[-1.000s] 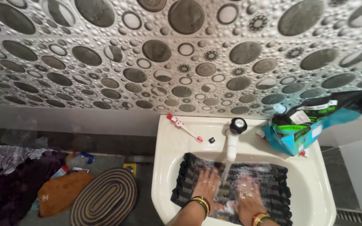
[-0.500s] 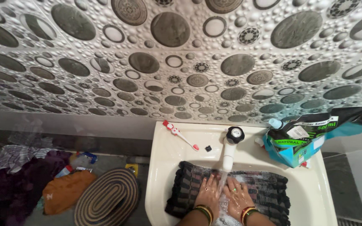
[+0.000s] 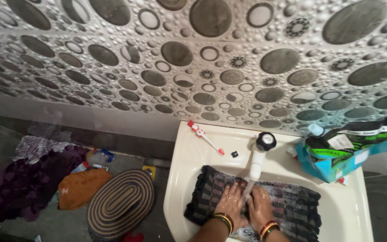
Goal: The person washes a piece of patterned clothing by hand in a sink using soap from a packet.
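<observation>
A dark checked cloth, wet and soapy, lies spread in the cream washbasin. My left hand presses flat on it, fingers apart, just left of the water stream. My right hand rests on the cloth beside it, under the running water from the white tap with a black knob. Both wrists wear bangles. The two hands almost touch.
A red and white toothbrush and a small black cap lie on the basin's back ledge. A blue and green refill pouch sits at the right. On the floor lie an oval striped mat, an orange cloth and dark clothes.
My hands have come together under the tap, from spread apart on the cloth a second ago. The camera has shifted a little left.
</observation>
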